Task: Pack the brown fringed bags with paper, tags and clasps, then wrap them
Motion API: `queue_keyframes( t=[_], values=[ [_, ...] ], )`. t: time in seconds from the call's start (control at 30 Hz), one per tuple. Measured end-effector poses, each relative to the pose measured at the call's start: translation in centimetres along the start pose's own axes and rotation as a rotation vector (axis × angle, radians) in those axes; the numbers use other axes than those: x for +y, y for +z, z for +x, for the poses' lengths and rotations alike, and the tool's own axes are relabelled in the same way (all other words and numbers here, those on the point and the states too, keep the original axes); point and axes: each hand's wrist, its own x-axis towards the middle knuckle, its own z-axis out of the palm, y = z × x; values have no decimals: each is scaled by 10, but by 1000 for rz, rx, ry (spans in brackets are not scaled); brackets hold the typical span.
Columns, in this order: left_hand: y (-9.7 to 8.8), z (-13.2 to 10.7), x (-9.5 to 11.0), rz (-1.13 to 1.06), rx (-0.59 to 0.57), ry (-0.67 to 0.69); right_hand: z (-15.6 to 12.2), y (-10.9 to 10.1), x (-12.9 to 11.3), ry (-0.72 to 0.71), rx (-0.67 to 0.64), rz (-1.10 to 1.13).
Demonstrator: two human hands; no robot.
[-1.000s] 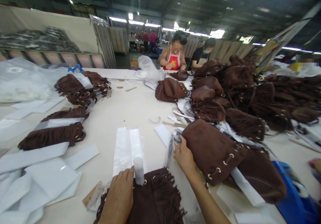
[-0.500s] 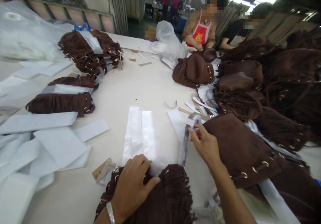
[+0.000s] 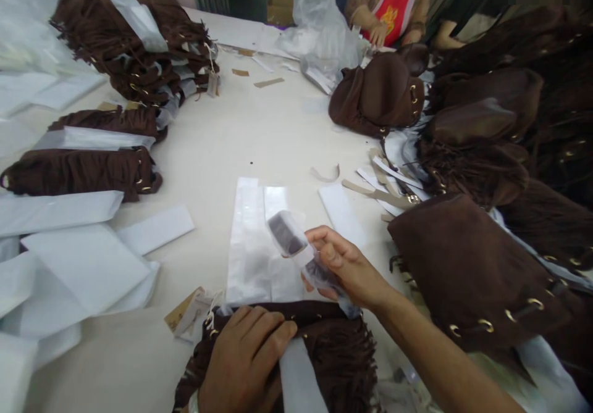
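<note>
A brown fringed suede bag [image 3: 333, 357] lies at the table's near edge in front of me. My left hand [image 3: 245, 357] presses on its top edge with the fingers curled, beside a white strip [image 3: 299, 382] across the bag. My right hand [image 3: 343, 268] is closed on a small clear plastic pouch [image 3: 296, 246] with a dark brown strap inside, held just above the bag. A clear plastic sleeve [image 3: 254, 240] lies flat on the table beyond both hands. A cardboard tag [image 3: 188, 314] sits at the bag's left corner.
Folded brown fringed bags [image 3: 134, 49] wrapped in white paper are stacked at the far left, with loose white sheets [image 3: 83, 265] nearer. A large heap of brown bags [image 3: 486, 154] fills the right. Another person's hands [image 3: 380, 30] work at the far edge beside a crumpled plastic bag [image 3: 319, 30].
My right hand has pulled the plastic pouch away from the bag pile on the right and brought it left, over my bag. The view has tilted down. My left hand stays on the bag.
</note>
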Motion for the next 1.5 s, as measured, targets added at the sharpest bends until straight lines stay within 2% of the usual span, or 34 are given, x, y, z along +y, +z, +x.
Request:
queue_keyframes(
  t=[0.07, 0.13, 0.23, 0.43, 0.6, 0.67, 0.77, 0.87, 0.93, 1.03, 1.13, 1.2, 1.27, 1.4, 1.5],
  values=[
    [1, -1, 0, 2, 7, 1, 1, -2, -4, 29, -58, -274],
    [1, -1, 0, -10, 21, 4, 2, -6, -6, -4, -144, -545],
    [1, -3, 0, -38, 41, 2, 3, -11, -7, -5, -332, -702],
    [-1, -6, -3, -59, 111, -24, 6, -20, -14, 53, -553, -647],
    [-3, -4, -3, -70, 144, -61, 21, -19, -18, 263, -691, -570],
    [-5, -3, -3, -59, 112, -76, 32, -16, -5, 363, -766, -479],
    [-6, -5, -4, -37, 62, -79, 48, -12, 25, 469, -970, -323],
    [-5, -8, -11, -6, 70, -75, 61, -5, 53, 559, -1128, -231],
    [-2, -9, -17, 46, 38, -39, 67, 1, 62, 625, -1208, -242],
    [2, -9, -24, 117, -17, 5, 75, 13, 63, 712, -1302, -317],
    [6, -8, -23, 132, 12, -13, 79, 19, 59, 716, -1334, -336],
    [8, -7, -19, 115, 49, -26, 77, 16, 56, 708, -1316, -338],
    [10, -6, -15, 81, 88, -50, 70, 7, 53, 669, -1238, -317],
    [12, -5, -10, 2, 113, -110, 51, -12, 46, 518, -1001, -172],
    [13, -7, -8, -20, 105, -78, 40, -17, 48, 599, -976, -115]
  ],
)
